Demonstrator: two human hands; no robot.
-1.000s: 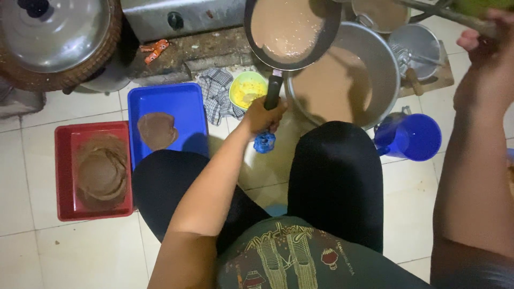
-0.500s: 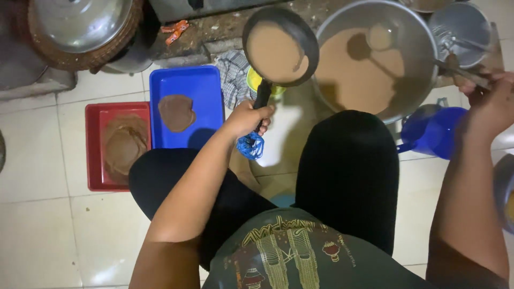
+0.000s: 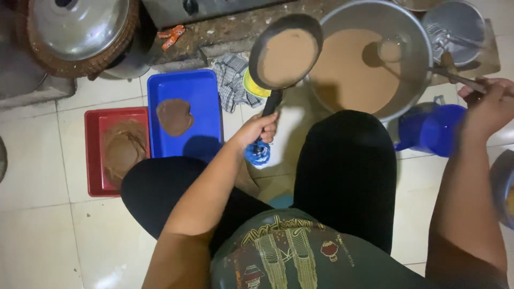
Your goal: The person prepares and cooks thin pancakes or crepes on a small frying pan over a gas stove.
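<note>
Wrapped tight around the black handle, the left hand (image 3: 257,131) held one small frying pan (image 3: 286,53) just above centre frame, its round bowl coated with pale brown batter. Its long axis ran from the hand up and slightly right, handle pointing down toward the person and bowl toward the top edge. At the right edge, the right hand (image 3: 484,107) was closed on the thin handle of one ladle (image 3: 393,51), which ran left and upward to its cup over the large metal basin (image 3: 423,69) of brown batter at upper right. Two trays sat side by side on the tiled floor at left: one blue tray (image 3: 198,123) carrying a single brown pancake (image 3: 174,116), and one red tray (image 3: 93,160) holding a stack of pancakes I could not count. One blue jug (image 3: 439,131) stood below the basin, and one metal lid (image 3: 80,24) lay at upper left. One checked cloth (image 3: 231,80) lay between the blue tray and the pan.
</note>
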